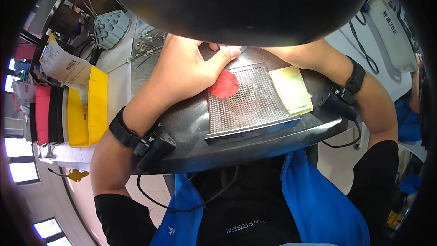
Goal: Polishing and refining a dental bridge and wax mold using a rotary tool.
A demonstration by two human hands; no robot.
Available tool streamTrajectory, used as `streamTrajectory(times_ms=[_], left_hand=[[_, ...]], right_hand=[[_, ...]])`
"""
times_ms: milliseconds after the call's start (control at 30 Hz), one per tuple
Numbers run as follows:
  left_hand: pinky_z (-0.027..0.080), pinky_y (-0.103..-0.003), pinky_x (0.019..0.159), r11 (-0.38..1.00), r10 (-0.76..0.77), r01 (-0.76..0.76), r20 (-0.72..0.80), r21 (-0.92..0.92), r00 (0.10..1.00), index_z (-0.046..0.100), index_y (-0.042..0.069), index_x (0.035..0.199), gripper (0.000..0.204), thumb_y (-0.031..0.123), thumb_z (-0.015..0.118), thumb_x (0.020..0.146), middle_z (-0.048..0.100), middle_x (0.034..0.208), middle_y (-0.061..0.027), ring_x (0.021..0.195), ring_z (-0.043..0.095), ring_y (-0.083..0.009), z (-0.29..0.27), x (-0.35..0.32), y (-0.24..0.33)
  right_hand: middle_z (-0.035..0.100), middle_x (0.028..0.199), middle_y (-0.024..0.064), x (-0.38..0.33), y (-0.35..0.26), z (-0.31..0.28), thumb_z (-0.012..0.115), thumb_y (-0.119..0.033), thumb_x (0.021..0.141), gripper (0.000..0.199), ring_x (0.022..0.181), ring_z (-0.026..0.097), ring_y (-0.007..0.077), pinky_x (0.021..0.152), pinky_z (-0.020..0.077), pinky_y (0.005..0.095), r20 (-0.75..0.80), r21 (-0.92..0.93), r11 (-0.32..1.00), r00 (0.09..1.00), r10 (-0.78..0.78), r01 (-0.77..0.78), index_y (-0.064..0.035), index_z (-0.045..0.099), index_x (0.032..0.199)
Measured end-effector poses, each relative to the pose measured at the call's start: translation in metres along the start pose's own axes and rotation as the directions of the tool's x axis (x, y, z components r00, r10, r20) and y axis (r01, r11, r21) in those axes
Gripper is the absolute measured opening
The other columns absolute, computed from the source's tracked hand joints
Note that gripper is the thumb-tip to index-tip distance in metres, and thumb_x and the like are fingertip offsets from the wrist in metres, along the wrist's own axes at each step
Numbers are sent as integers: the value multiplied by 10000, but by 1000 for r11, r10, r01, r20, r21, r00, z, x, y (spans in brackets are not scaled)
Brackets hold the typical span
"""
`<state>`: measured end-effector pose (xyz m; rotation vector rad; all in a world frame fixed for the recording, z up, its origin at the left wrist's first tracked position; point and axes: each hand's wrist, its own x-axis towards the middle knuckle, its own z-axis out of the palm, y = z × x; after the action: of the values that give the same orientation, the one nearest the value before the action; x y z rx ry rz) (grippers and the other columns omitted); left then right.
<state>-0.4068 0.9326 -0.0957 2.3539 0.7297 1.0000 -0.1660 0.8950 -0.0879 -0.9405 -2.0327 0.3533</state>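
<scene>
My left hand (191, 66) reaches in over the metal work surface with its thumb bent against the fingers in a pinch. What it grips, near a small whitish spot at the thumb tip, is too hidden to name. My right hand (284, 55) shows only its back near the wrist; a large black rounded hood (241, 9) covers its fingers. Below the left hand lies a red, roughly octagonal piece (224, 86) on a perforated metal plate (248, 109). Beside the plate sits a stack of pale yellow paper sheets (293, 92).
Several thin metal hand tools (148, 41) lie left of my hand, near a grey holder with holes (111, 28). A yellow bin (96, 109) with a paper slip stands farther left. At the right are a white device (391, 34) and a black cable (359, 48).
</scene>
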Motion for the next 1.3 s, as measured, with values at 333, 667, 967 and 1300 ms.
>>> streamTrajectory(times_ms=[333,667,967,1300], left_hand=[[362,-231,551,989,-62,53,-66,-136,996,800,56,1027,226,148,842,824,762,881,34,598,452,-36,-15,-2,-1],[369,-220,567,967,-63,61,-3,-248,998,799,50,1006,184,123,825,839,748,891,30,627,450,-31,-10,0,-2],[491,-314,1008,994,11,3,125,-111,992,768,31,1013,164,48,800,853,744,1133,-96,1090,678,-174,-10,0,9],[492,-272,899,999,13,-16,55,49,998,777,52,1004,164,102,811,851,744,1164,-93,1029,690,-157,-12,1,11]], right_hand=[[766,921,60,-2,-3,-7,741,-171,933,214,761,654,91,690,506,228,-43,137,990,999,26,-20,-24,773,1085],[756,901,75,-2,-7,-14,790,-283,887,279,745,629,111,704,498,256,49,-38,995,995,90,-88,-53,780,1044],[728,917,97,-3,-7,-11,742,-228,897,208,869,688,226,800,527,342,80,-1,993,989,122,-122,-28,694,863],[713,908,106,-5,-3,-1,749,-258,890,248,882,673,275,811,519,371,32,-42,999,999,21,-19,-34,674,816]])
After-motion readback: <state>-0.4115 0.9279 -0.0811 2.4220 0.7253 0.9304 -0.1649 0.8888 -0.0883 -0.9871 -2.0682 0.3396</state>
